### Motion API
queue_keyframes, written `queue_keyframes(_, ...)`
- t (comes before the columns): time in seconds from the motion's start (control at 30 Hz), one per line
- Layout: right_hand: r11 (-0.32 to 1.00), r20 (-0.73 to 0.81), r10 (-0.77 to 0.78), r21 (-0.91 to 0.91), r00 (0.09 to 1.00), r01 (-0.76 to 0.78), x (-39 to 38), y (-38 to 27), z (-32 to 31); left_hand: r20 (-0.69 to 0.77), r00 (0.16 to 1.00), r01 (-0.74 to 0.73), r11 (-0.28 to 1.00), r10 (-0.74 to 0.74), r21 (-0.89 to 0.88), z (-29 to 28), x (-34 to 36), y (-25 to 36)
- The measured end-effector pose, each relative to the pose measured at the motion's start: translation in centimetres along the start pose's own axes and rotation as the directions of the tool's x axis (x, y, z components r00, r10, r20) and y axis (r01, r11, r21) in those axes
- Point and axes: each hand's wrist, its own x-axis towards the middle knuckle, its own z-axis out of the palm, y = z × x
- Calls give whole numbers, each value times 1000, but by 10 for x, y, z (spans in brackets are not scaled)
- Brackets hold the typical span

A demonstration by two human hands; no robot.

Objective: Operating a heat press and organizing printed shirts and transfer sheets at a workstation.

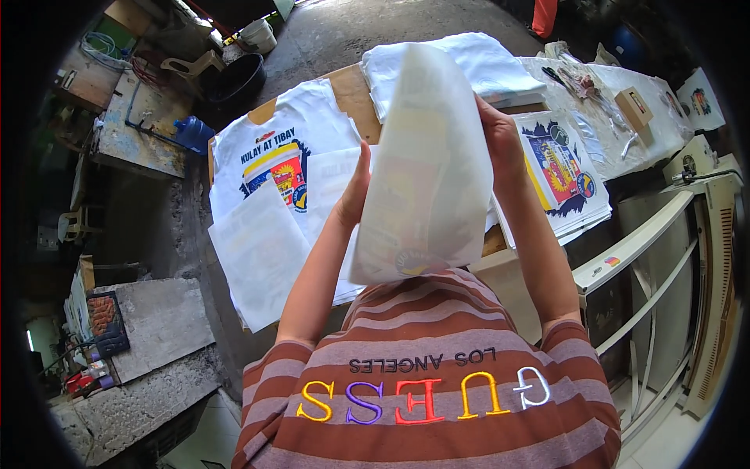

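Observation:
A large translucent white sheet (426, 148), with a coloured print showing faintly through it, is held upright and slightly bowed in front of my chest. My right hand (501, 134) grips its right edge near the top. Along the left edge is my left hand (356, 187), closed on the sheet with its fingers mostly hidden behind it. Beyond my left arm, a white printed T-shirt (285, 117) lies flat on the table. Pale sheets (262, 242) partly cover its lower part. Right of my right arm sits a stack of printed sheets (558, 168) with a colourful design.
Folded white shirts (492, 66) are piled at the table's far side. To the right, a plastic-covered surface (648, 98) carries scissors (556, 76) and a small tan box (633, 109). A beige machine with a curved bar (637, 242) stands close on my right.

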Motion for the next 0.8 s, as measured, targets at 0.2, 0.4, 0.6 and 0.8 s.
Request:
queue_keyframes(0.2, 999, -182, -16, 32, 983, 22, -2, 3, -71, -139, 932, 311, 937, -333, -158, -42, -50, -46)
queue_keyframes(0.4, 999, -263, 43, 43, 964, -33, -1, 19, -93, -161, 936, 321, 947, -314, 18, -68, -89, -46)
queue_keyframes(0.6, 989, -277, 136, -20, 951, -147, 0, 26, -102, -415, 910, 137, 944, 0, 301, -71, -108, -6)
queue_keyframes(0.8, 827, -504, 110, -431, 857, -360, -27, 25, -110, -566, 675, 142, 669, 474, 729, -142, -189, 44)
